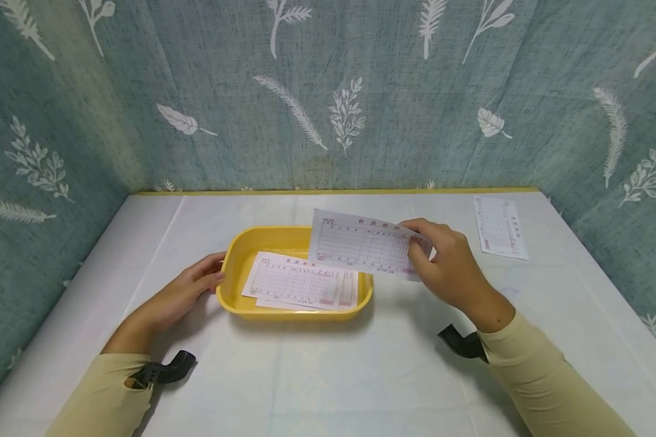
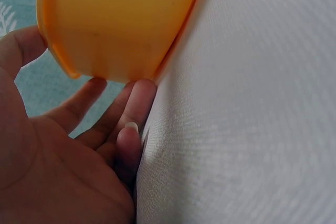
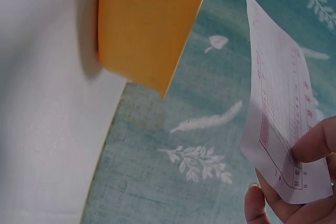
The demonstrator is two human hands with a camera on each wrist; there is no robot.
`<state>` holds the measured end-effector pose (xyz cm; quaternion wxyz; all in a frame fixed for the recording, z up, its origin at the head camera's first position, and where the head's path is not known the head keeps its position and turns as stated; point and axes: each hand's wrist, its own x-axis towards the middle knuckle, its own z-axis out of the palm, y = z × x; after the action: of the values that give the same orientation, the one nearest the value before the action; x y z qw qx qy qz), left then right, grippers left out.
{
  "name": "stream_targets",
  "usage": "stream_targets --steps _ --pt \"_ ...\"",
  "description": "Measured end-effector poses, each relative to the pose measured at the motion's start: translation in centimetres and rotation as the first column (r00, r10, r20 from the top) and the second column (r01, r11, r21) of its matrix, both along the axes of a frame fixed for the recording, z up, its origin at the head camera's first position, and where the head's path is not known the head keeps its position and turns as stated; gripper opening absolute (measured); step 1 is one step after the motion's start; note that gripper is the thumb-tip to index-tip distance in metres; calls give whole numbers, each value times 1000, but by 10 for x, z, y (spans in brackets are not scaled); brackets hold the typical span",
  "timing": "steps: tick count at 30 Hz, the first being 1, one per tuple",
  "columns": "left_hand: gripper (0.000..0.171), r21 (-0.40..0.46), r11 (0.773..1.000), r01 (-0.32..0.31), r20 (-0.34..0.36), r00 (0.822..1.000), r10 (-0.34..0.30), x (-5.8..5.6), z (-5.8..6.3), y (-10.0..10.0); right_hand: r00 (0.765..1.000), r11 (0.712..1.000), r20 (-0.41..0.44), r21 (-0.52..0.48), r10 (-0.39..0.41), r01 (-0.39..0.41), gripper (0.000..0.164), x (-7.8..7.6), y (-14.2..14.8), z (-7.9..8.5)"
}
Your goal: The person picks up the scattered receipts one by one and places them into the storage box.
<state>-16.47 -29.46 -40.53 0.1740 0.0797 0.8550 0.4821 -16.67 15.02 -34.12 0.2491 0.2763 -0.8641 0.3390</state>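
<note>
A yellow plastic basin (image 1: 240, 314) stands on the table, with several printed receipt slips (image 1: 292, 280) overlapping inside it. At its left end my left hand (image 1: 183, 295) holds the basin, the thumb at the rim and the fingertips (image 2: 142, 95) against the outer wall. My right hand (image 1: 448, 264) pinches another receipt slip (image 1: 355, 243) by its right end, thumb on the printed face. This slip is raised above the basin's right part and hides some of it. In the right wrist view the held slip (image 3: 278, 93) bends slightly.
A single receipt slip (image 1: 500, 227) lies turned sideways at the table's back right. Green leaf-patterned cloth (image 1: 328, 97) walls in the back and both sides of the white table (image 1: 306, 376). Black straps (image 1: 169, 370) hang at both wrists.
</note>
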Motion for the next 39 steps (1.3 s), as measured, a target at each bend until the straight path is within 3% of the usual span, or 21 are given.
stream_targets --steps 11,39 --pt "58 -5 1000 -9 3 1000 9 0 3 0 999 999 -29 21 24 -24 29 0 -3 -3" --pt "58 -5 1000 -9 11 1000 9 3 1 0 992 996 100 -58 79 -74 31 11 -10 -1"
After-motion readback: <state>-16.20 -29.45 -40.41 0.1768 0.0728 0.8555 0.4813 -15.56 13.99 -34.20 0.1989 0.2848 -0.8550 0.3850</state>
